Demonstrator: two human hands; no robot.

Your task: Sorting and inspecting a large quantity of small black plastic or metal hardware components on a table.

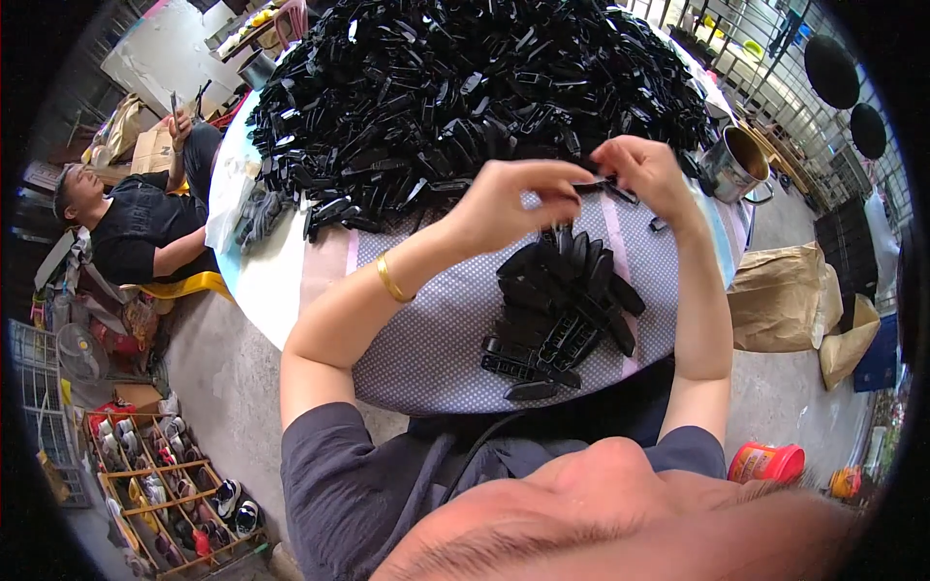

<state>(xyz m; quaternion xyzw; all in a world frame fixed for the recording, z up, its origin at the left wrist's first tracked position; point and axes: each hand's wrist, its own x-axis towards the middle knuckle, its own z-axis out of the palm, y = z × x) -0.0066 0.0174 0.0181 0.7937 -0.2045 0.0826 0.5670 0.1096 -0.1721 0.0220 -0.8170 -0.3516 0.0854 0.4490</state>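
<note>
My left hand (513,198) and my right hand (647,172) meet over the table, both pinching a small black plastic piece (603,186) between their fingertips. A gold bangle (389,279) sits on my left wrist. Below the hands, a small heap of black plastic pieces (562,310) lies on the dotted cloth (426,339). Behind the hands rises a large pile of the same black pieces (465,87), covering most of the round table (262,281).
A metal can (733,163) stands at the table's right edge. A person (136,228) sits on the floor at left. Brown paper sacks (785,295) lie at right, an orange tub (765,463) below them. A shoe rack (165,484) stands at lower left.
</note>
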